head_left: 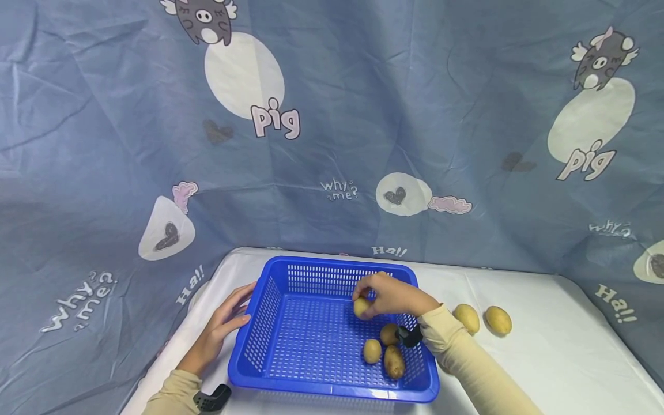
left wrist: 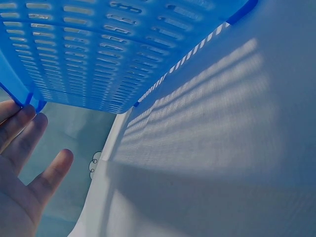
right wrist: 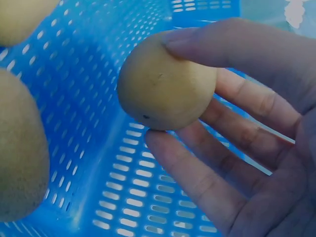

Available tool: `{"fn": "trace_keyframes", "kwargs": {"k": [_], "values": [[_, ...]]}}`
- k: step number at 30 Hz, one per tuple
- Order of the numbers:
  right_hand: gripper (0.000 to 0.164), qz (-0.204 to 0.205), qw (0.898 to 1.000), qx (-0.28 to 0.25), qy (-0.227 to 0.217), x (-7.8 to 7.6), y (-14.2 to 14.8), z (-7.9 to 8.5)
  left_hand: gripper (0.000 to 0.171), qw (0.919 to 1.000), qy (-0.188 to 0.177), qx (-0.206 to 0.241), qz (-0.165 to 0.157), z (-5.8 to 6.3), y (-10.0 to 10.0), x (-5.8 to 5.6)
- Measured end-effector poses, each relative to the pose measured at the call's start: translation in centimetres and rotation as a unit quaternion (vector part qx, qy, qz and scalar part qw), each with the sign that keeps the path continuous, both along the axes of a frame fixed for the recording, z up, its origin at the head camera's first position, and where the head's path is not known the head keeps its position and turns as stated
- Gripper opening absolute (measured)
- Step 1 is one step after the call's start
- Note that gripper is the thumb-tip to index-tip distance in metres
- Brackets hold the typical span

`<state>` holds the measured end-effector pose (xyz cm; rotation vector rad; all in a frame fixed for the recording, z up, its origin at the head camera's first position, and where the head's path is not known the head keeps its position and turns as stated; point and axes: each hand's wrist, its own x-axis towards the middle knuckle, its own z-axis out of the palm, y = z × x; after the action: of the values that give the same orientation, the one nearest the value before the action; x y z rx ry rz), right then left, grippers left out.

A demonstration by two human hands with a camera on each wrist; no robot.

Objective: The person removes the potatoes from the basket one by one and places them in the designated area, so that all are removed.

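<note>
Striped shadows (left wrist: 197,91) across white cloth (left wrist: 222,133)

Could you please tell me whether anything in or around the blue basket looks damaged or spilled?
Nothing looks spilled. The long potato towards the near right corner of the basket has brown blotches, and the rounder potato held by the right hand shows a small dark speck, marring otherwise fairly even skin; both may be ordinary blemishes.

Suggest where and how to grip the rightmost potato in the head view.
Likely best across its narrower middle, coming straight down from above: the rightmost potato lies lengthwise on the white surface, longer than wide and uncovered. A gap from the neighbouring potato leaves both flanks reachable. The right hand is nearer but holds another potato.
</note>
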<state>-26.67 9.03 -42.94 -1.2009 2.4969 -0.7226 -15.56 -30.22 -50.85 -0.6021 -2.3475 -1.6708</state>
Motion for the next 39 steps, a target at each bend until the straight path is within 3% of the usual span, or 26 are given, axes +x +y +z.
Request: {"fn": "trace_keyframes", "kwargs": {"k": [11, 25, 39], "values": [[0.031, -0.029, 0.989, -0.122, -0.084, 0.6, 0.8, 0.7, 0.062, 1.0000, -0.004, 0.003, -0.001, 0.0, 0.0, 0.0], [0.032, -0.045, 0.972, -0.212, -0.096, 1.5, 2.2, 0.9, 0.061, 0.9999, 0.005, 0.008, -0.009, 0.1, 0.1, 0.0], [0.033, -0.074, 0.960, -0.256, -0.084, 3.2, 3.9, 1.8, 0.061, 0.9999, 0.004, 0.009, -0.008, 0.1, 0.1, -0.1]]}}
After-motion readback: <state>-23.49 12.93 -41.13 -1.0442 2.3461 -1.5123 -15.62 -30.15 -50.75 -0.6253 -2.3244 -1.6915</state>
